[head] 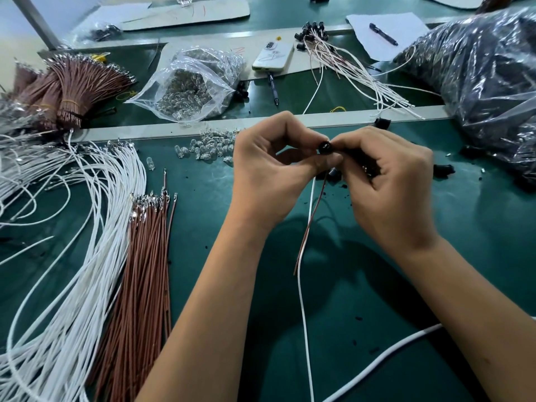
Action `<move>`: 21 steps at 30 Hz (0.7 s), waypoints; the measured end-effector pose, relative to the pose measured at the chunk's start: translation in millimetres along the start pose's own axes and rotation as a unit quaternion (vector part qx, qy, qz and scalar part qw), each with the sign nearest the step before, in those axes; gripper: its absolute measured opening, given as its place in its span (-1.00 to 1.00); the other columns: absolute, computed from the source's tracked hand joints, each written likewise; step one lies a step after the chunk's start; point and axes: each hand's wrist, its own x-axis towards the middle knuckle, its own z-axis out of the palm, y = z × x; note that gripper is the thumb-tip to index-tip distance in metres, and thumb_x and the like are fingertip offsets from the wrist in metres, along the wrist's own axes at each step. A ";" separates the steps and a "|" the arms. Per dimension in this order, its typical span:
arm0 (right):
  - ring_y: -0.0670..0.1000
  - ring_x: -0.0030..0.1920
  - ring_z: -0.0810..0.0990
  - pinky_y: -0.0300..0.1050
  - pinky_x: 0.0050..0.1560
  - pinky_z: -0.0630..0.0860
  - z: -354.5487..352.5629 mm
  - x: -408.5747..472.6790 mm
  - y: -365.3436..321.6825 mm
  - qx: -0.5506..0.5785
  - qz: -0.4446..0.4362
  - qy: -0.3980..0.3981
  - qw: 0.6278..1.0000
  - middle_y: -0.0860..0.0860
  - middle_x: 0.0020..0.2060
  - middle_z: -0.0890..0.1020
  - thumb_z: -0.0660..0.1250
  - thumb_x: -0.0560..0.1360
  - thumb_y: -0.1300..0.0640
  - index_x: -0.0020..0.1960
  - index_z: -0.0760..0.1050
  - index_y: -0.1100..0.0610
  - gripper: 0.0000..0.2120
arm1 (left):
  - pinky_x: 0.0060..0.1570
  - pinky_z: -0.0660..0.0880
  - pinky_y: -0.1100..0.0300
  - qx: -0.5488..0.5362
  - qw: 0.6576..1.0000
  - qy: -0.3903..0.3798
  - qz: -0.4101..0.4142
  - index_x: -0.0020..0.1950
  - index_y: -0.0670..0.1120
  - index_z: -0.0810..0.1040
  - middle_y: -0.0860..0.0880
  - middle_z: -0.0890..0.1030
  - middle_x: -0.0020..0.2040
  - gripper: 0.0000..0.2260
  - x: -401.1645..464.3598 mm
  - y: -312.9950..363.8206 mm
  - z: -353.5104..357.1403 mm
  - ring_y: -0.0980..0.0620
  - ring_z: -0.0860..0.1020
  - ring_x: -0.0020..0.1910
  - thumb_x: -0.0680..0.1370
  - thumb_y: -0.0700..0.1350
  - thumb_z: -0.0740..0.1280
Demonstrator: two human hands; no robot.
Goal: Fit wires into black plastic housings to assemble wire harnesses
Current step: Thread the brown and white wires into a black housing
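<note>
Both wires (304, 256) hang | left hand (269, 175), right hand (388, 184) pinch housing (324, 147)

A small round black housing (324, 147) is held above the green mat, its open end facing the camera. One white wire (303, 300) and one brown wire (309, 224) hang from its underside. Loose white wires (87, 256) and brown wires (142, 271) are laid in bundles at the left.

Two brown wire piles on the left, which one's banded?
The far brown bundle, at the upper left: it is tied near its base and fans out. The near brown pile, beside the white wires, lies loose and flat.
</note>
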 end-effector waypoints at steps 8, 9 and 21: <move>-0.08 -0.22 0.64 -0.21 -0.16 0.54 -1.8 -0.5 1.5 -0.003 0.007 0.016 1.000 -0.02 -0.22 0.70 0.44 0.51 0.33 -0.06 0.70 0.22 -0.92 | -0.10 0.61 -0.05 0.006 1.000 -0.007 0.007 -0.24 -0.18 0.55 -0.41 0.58 -0.19 -0.72 -0.6 1.0 -0.1 -0.12 0.55 -0.22 0.29 -0.45 0.57; -0.06 -0.22 0.65 -0.15 -0.16 0.56 -2.1 -0.5 1.6 0.003 0.009 0.016 1.000 -0.01 -0.22 0.71 0.45 0.51 0.32 -0.06 0.70 0.22 -0.93 | -0.11 0.61 -0.04 0.004 1.000 -0.009 0.007 -0.24 -0.18 0.55 -0.39 0.59 -0.20 -0.71 -0.8 0.6 -0.1 -0.12 0.55 -0.23 0.29 -0.46 0.57; -0.08 -0.17 0.69 0.00 -0.15 0.62 -3.7 0.5 4.9 0.027 0.013 0.003 1.000 -0.05 -0.19 0.71 0.44 0.48 0.36 -0.05 0.71 0.20 -0.88 | -0.13 0.54 0.26 -0.020 0.998 -0.050 0.028 0.01 -0.23 0.64 0.08 0.63 -0.27 -0.67 -1.0 -0.6 0.3 0.14 0.58 -0.25 0.32 -0.49 0.54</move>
